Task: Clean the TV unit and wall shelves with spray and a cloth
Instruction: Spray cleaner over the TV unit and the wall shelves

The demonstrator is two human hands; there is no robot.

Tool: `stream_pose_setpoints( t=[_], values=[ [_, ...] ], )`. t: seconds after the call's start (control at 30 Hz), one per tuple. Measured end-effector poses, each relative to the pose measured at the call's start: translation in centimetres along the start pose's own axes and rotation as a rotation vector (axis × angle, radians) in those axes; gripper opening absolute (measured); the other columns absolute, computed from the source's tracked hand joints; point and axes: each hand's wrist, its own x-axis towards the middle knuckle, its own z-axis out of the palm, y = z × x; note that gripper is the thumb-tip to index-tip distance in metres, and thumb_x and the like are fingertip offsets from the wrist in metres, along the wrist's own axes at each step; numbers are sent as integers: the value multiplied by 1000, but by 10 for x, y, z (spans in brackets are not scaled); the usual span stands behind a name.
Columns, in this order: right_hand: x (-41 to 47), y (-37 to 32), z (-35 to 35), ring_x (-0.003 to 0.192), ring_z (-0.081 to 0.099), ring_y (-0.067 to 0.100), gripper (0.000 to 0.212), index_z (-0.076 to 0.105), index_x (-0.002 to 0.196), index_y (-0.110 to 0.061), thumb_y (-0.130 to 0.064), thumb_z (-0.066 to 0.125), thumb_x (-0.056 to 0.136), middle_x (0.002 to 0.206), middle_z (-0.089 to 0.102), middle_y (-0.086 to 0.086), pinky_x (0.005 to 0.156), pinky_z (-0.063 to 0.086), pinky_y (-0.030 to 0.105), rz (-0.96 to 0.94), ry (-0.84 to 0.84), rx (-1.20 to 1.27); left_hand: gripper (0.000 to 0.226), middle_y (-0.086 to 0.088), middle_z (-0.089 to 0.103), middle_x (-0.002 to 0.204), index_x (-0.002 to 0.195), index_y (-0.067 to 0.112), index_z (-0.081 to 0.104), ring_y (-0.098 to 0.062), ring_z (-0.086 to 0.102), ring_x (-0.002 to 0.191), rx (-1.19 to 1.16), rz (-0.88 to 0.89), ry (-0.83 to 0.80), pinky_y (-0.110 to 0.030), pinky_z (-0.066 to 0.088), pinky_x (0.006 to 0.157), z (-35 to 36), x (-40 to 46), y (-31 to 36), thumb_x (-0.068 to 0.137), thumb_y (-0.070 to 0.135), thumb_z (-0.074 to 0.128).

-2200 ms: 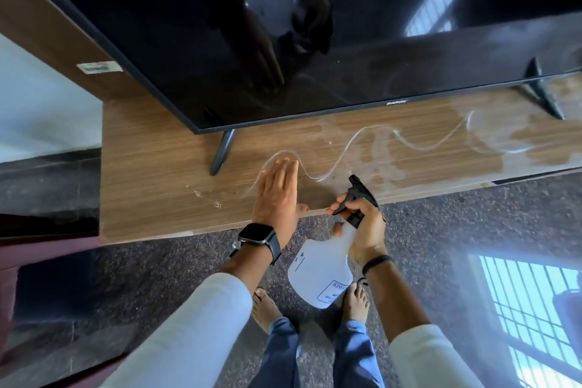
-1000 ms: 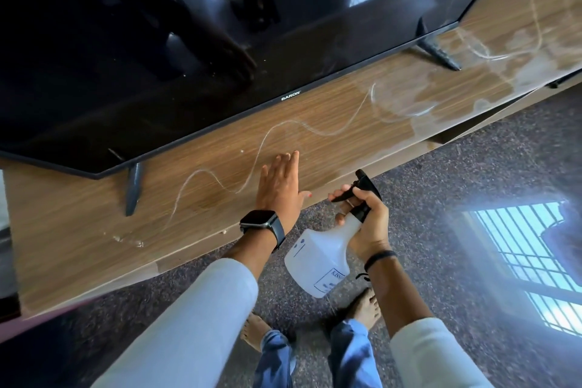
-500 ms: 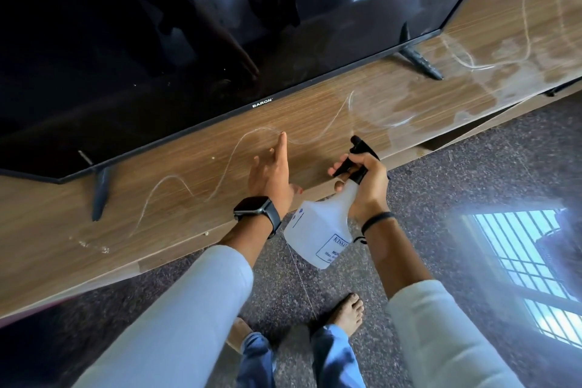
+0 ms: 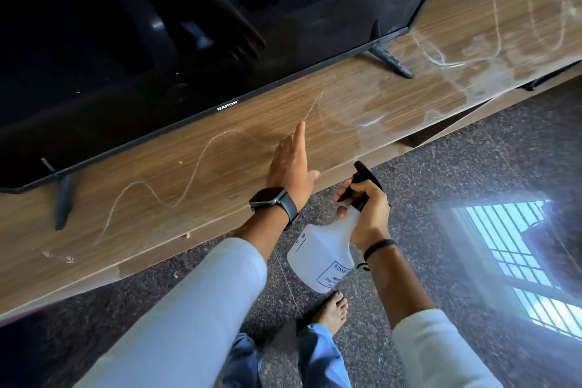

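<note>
On the wooden TV unit point(image 4: 220, 161), just below the black television point(image 4: 157, 41), the left hand point(image 4: 291, 167) lies with straight fingers held together, one fingertip point(image 4: 301, 127) touching a thin wavy wet line across the top. Beside it, off the unit's front edge, the right hand point(image 4: 367, 211) curls around the neck of a white spray bottle point(image 4: 321, 252), fingers on its black trigger, above the speckled floor point(image 4: 472, 173). I see no cloth.
</note>
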Motion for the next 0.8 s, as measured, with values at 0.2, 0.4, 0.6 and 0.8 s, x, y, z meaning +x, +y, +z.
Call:
stream_pose_setpoints(
  t=[0.2, 0.4, 0.6, 0.8],
  values=[
    [17, -25, -24, 70, 62, 16, 22, 58, 79, -11, -6, 38, 87, 73, 61, 4, 42, 35, 20, 8, -65, 94, 102, -5, 19, 156, 150, 19, 4, -23, 15, 144, 57, 53, -52, -32, 25, 115, 17, 31, 33, 76, 9, 74],
    [39, -48, -40, 70, 63, 17, 19, 58, 78, -11, -8, 40, 84, 70, 62, 2, 43, 34, 21, 0, -62, 65, 114, -12, 30, 149, 149, 19, -2, -26, 30, 138, 161, -19, -97, -35, 39, 106, 22, 50, 53, 71, 12, 80],
    [56, -60, -37, 54, 53, 19, 16, 52, 72, -8, -6, 39, 81, 64, 51, 7, 39, 33, 22, -40, -79, 32, 115, -12, 31, 147, 149, 23, -4, -27, 38, 132, 158, -69, -105, -39, 47, 96, 21, 51, 59, 71, 6, 79],
    [65, -67, -39, 92, 66, 23, 25, 64, 96, -7, -9, 47, 79, 96, 68, 11, 48, 46, 24, -54, -239, -9, 116, -10, 32, 150, 149, 26, -5, -26, 38, 134, 101, -111, -90, -42, 47, 96, 29, 55, 51, 70, 2, 77]
  ],
)
